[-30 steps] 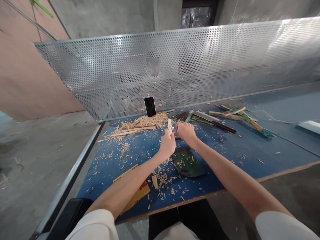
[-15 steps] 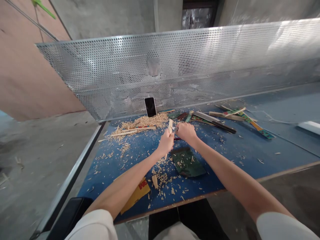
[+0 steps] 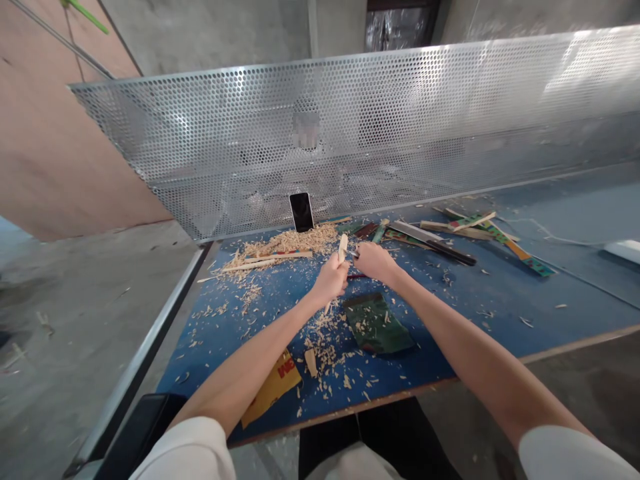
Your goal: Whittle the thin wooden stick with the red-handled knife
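My left hand (image 3: 331, 279) is wrapped round a pale strip of wood (image 3: 343, 247), whose upper end sticks up above the fist and whose lower end shows beneath it. My right hand (image 3: 375, 262) is closed on a small knife (image 3: 354, 253); a short bit of its metal shows beside the wood, and the handle is hidden in the fist. Wood shavings (image 3: 327, 340) lie on the blue table (image 3: 210, 347) under both hands. A dark green sheet of sandpaper (image 3: 380, 323) lies just below my right hand.
A phone (image 3: 301, 212) leans upright behind a heap of shavings (image 3: 285, 241). Painted wood strips (image 3: 515, 247) and a long dark tool with a metal edge (image 3: 433, 241) lie right. Yellow sandpaper (image 3: 275, 390) is near the front edge. A perforated metal screen (image 3: 225, 133) closes the back.
My hands have shifted slightly, and the knife's metal shows a little more beside the wood strip. Both grips stay the same.
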The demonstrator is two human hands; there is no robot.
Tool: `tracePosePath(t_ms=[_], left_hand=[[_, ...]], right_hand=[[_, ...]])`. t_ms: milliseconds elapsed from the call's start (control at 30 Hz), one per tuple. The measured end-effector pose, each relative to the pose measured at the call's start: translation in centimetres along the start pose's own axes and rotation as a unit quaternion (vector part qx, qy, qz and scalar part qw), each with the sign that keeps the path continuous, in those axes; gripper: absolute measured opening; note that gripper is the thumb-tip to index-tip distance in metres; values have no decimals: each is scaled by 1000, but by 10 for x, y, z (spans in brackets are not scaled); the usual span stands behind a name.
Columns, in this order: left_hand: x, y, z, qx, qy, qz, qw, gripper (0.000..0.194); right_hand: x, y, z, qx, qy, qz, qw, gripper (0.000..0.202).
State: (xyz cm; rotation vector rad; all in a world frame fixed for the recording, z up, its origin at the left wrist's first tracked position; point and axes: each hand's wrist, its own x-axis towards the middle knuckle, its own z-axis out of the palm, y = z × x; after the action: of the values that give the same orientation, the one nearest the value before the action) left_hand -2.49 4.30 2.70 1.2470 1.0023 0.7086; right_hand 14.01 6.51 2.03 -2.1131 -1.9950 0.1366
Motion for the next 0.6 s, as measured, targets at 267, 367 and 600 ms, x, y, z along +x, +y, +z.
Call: tracePosePath(t_ms=[267, 367, 600], left_hand=[[-2, 1, -3, 16, -45, 4, 999, 25], [-3, 3, -2, 11, -55, -10, 998, 25], [-5, 7, -9, 32, -87, 31, 995, 27]], right_hand=[[14, 14, 5, 23, -75, -100, 992, 24], [16, 18, 5, 54, -65, -144, 986, 25], [8, 24, -9, 104, -93, -156, 978, 21]])
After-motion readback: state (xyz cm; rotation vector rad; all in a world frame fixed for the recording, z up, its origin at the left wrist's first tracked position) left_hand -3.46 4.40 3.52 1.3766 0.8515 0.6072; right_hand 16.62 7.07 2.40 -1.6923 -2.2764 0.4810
